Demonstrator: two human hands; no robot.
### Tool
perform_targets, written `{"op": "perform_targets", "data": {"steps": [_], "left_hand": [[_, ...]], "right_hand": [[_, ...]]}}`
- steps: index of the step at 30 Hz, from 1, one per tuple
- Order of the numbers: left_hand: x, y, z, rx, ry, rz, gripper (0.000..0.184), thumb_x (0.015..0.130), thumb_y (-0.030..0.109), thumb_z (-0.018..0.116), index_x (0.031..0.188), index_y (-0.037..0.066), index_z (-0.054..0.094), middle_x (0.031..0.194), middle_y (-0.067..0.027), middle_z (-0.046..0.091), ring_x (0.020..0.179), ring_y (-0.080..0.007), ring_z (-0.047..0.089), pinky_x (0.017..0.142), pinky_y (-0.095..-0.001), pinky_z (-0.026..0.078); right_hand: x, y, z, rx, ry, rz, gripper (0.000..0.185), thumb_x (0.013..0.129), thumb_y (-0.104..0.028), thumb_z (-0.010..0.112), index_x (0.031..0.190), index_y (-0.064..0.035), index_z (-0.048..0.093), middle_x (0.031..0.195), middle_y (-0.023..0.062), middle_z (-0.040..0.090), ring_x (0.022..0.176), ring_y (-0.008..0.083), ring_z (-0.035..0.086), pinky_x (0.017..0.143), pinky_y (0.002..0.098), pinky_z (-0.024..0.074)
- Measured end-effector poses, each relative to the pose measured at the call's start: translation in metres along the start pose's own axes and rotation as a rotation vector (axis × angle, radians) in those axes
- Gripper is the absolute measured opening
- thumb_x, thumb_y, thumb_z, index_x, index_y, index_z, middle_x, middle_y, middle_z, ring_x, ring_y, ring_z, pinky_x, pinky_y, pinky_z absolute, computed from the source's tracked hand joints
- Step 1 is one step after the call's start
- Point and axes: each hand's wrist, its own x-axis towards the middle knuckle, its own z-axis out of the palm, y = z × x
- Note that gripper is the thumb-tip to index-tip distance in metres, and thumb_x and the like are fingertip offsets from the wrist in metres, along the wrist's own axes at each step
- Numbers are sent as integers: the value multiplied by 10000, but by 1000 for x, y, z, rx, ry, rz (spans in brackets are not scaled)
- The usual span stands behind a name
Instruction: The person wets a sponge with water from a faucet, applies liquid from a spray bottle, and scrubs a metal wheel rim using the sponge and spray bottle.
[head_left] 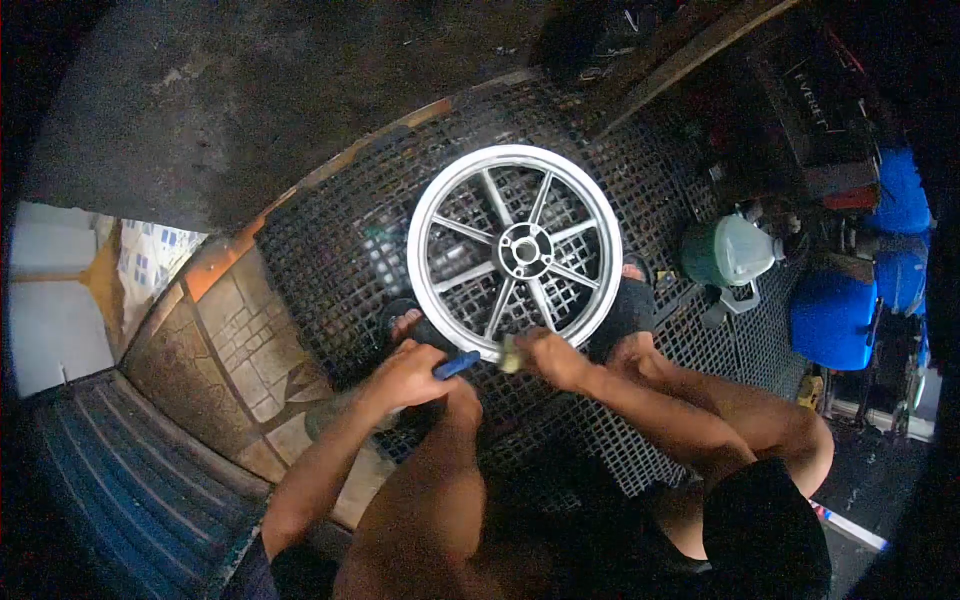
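Note:
A silver motorcycle wheel rim [467,276] without a tyre lies on the dark plastic grating between my feet, its spokes and hub facing up. My left hand [405,376] is closed around a short blue handle [457,364] that points toward the rim's near edge; I cannot make out the rest of this tool. Just right of it, my right hand [552,358] closes on a small yellowish piece [510,354] at the near edge of the rim. That piece is blurred, so its kind is unclear.
Black grating [340,240] covers the floor under the rim. To the right stands a translucent plastic jug [742,250] with greenish contents, and beyond it blue containers [835,318]. A wooden beam [690,62] slants at upper right. Tiles [240,340] and a striped blue mat [140,480] lie left.

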Motion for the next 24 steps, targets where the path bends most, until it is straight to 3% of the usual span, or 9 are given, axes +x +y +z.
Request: {"op": "perform_targets", "data": {"steps": [5,8,9,12,14,18,19,22,24], "left_hand": [[12,21,6,-52,135,260,358,740,347,716,944,53,704,928,-220,683,918,-423,642,856,-480,495],[17,42,-1,-149,125,251,338,754,315,715,929,26,694,934,-229,679,937,-417,640,853,-477,493],[18,48,-4,-155,114,239,332,758,306,712,925,20,689,929,-230,677,938,-415,640,856,-475,493],[17,55,-4,-134,167,286,317,769,285,707,927,12,675,900,-224,671,923,-410,640,858,-472,492],[13,60,-3,-121,223,295,318,788,297,700,937,19,661,908,-213,664,901,-410,634,848,-471,487],[1,66,-7,-143,270,238,340,820,337,691,957,31,640,956,-198,651,894,-418,609,853,-482,463],[0,67,-8,-156,268,233,344,821,338,692,960,29,638,960,-198,648,904,-421,602,865,-489,455],[-7,74,-11,-215,435,252,348,821,331,695,1000,38,636,993,-197,640,954,-408,593,884,-488,453],[-9,75,-14,-222,376,171,355,825,322,695,1034,42,633,1010,-195,640,999,-398,589,903,-479,452]], "right_hand": [[-27,77,-23,-372,31,218,197,782,-89,568,944,-11,650,994,194,645,859,327,659,725,427,561],[-35,105,-4,-460,133,-250,213,773,-80,575,962,-6,641,992,195,651,849,330,663,721,426,564],[-44,103,-17,-299,364,-335,181,788,-46,574,951,1,636,936,206,660,810,327,664,703,432,566],[-27,183,-39,-405,446,-158,361,800,-118,583,1152,-77,651,922,163,703,831,318,689,793,408,555],[-29,96,-118,-274,218,333,185,773,-14,610,956,-15,633,892,231,656,843,349,652,688,425,572],[-25,122,-84,-557,468,-231,269,774,-8,612,1041,2,644,941,221,663,917,369,636,799,441,545],[-20,140,-90,-358,400,-305,324,768,-5,610,1090,-10,648,947,216,662,927,376,621,843,443,524],[-4,137,-136,-247,382,227,294,761,-1,605,1053,-20,630,932,230,653,926,392,612,818,447,528],[1,182,-114,-350,469,12,251,778,-5,603,1028,-21,603,940,239,618,896,412,603,798,482,524]]}}
